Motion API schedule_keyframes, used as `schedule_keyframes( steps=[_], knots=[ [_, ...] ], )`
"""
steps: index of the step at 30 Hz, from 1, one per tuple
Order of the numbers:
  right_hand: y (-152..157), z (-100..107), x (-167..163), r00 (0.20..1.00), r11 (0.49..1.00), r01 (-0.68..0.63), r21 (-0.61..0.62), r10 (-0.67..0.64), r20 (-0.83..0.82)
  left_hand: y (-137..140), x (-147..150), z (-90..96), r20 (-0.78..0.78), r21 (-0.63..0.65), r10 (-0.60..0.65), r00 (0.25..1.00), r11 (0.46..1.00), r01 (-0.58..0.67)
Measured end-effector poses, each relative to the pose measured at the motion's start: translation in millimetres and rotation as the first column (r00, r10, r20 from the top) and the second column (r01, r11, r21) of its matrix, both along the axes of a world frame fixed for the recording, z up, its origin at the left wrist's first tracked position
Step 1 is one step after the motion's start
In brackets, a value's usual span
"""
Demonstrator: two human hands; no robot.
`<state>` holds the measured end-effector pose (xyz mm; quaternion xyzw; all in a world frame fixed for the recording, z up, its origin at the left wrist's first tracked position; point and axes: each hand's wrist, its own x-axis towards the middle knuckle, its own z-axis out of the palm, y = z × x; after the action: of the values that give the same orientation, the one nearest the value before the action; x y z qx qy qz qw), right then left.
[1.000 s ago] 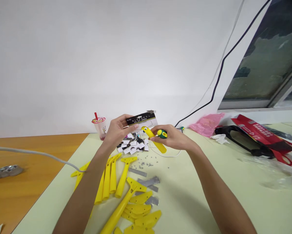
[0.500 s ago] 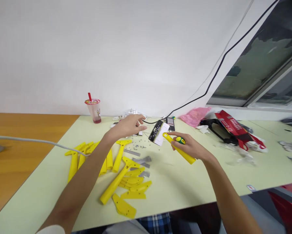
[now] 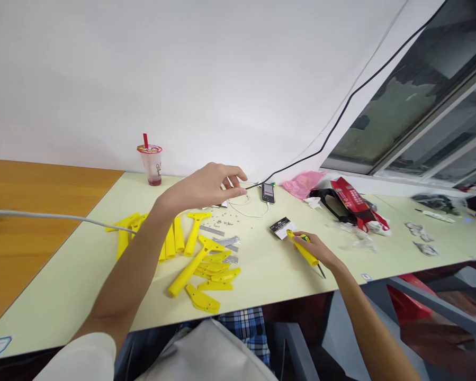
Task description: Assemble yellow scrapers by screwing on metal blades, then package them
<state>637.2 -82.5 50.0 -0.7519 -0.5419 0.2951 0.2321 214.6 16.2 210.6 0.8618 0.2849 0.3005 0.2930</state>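
My left hand (image 3: 214, 185) hovers above the back of the table, thumb and fingers apart and nothing visible between them. Its fingertips overlap the end of a black cable (image 3: 293, 164) in the view, but I cannot tell whether they touch it. Over the table to the right, my right hand (image 3: 316, 247) is closed round the yellow handle of a scraper (image 3: 306, 254), whose head carries a black and white cover (image 3: 282, 227). A screwdriver (image 3: 305, 238) with a green and yellow handle is in the same hand, its shaft pointing toward the table's front edge.
Yellow scraper handles (image 3: 188, 270), yellow plates (image 3: 216, 286), metal blades (image 3: 227, 242) and small screws (image 3: 224, 223) lie left of centre. A drink cup (image 3: 152, 164) and phone (image 3: 268, 193) stand or lie behind. A red bag (image 3: 351, 201) lies right. A grey cable (image 3: 55, 215) crosses the left.
My right hand has moved right and lower with the scraper and screwdriver, away from the phone. My left hand has lifted slightly, and the view has shifted.
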Motion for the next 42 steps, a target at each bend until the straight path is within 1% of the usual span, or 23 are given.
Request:
schedule_keyframes(
  steps=[3,7,11,13,15,16,17,19,21,23,25,27,29,31,34,36,37,42],
  knots=[
    [3.8,-6.1,7.3,0.997,0.999,0.023,-0.034,-0.021,0.076,-2.7,-7.0,6.4,-0.095,0.040,0.044,0.994,0.998,-0.040],
    [9.2,-10.4,15.3,0.968,0.996,0.063,-0.061,-0.046,0.247,-0.7,-13.2,9.9,-0.159,0.060,0.081,0.984,0.996,-0.072],
    [15.2,-3.6,16.9,0.909,0.996,0.069,-0.060,-0.038,0.416,4.3,-15.1,9.0,-0.203,0.063,0.087,0.975,0.995,-0.075],
    [18.8,6.0,10.2,0.882,0.999,0.031,-0.040,-0.008,0.471,7.3,-14.3,7.6,-0.240,0.068,0.067,0.968,0.996,-0.052],
    [23.0,19.3,-5.4,0.863,0.999,-0.041,-0.025,0.048,0.503,11.1,-12.2,5.1,-0.294,0.076,0.032,0.955,0.997,-0.010],
    [25.5,26.9,-17.1,0.857,0.996,-0.089,-0.018,0.086,0.508,13.4,-10.7,3.3,-0.325,0.081,0.016,0.946,0.997,0.011],
    [28.6,34.8,-31.2,0.838,0.985,-0.174,-0.019,0.158,0.522,15.8,-9.0,1.2,-0.355,0.085,0.004,0.935,0.996,0.028],
    [37.7,50.0,-65.6,0.818,0.950,-0.311,-0.006,0.271,0.508,20.6,-5.4,-3.4,-0.410,0.087,0.000,0.912,0.995,0.039],
    [51.7,61.7,-104.1,0.792,0.901,-0.433,-0.025,0.394,0.466,24.5,-2.1,-7.6,-0.462,0.088,0.019,0.887,0.996,0.025],
    [70.3,67.2,-142.1,0.722,0.814,-0.575,-0.088,0.555,0.414,27.3,0.2,-10.6,-0.516,0.081,0.030,0.856,0.997,0.014],
    [90.7,65.9,-176.0,0.605,0.709,-0.672,-0.213,0.692,0.394,29.0,1.4,-12.3,-0.570,0.066,0.025,0.821,0.998,0.016],
    [109.6,59.7,-204.1,0.494,0.609,-0.710,-0.354,0.789,0.366,30.6,2.0,-13.5,-0.620,0.045,0.019,0.784,0.999,0.011],
    [124.5,51.4,-225.6,0.436,0.536,-0.711,-0.454,0.844,0.313,32.9,2.1,-15.2,-0.670,0.024,0.027,0.742,1.000,-0.015],
    [134.3,43.6,-240.4,0.393,0.481,-0.720,-0.501,0.877,0.277,36.8,2.3,-18.0,-0.714,0.006,0.043,0.699,0.998,-0.056],
    [140.4,34.4,-250.5,0.319,0.401,-0.763,-0.508,0.916,0.244,44.9,3.8,-23.8,-0.750,-0.014,0.063,0.658,0.994,-0.112],
    [140.6,28.8,-250.2,0.291,0.365,-0.786,-0.499,0.930,0.223,50.5,6.7,-27.7,-0.765,-0.023,0.072,0.640,0.990,-0.139],
    [140.2,26.0,-248.6,0.289,0.358,-0.793,-0.493,0.933,0.213,52.9,8.9,-29.4,-0.773,-0.026,0.071,0.630,0.989,-0.144],
    [138.2,17.5,-234.3,0.297,0.350,-0.826,-0.443,0.937,0.186,58.8,24.5,-36.1,-0.812,-0.051,0.017,0.583,0.994,-0.100]
  ],
)
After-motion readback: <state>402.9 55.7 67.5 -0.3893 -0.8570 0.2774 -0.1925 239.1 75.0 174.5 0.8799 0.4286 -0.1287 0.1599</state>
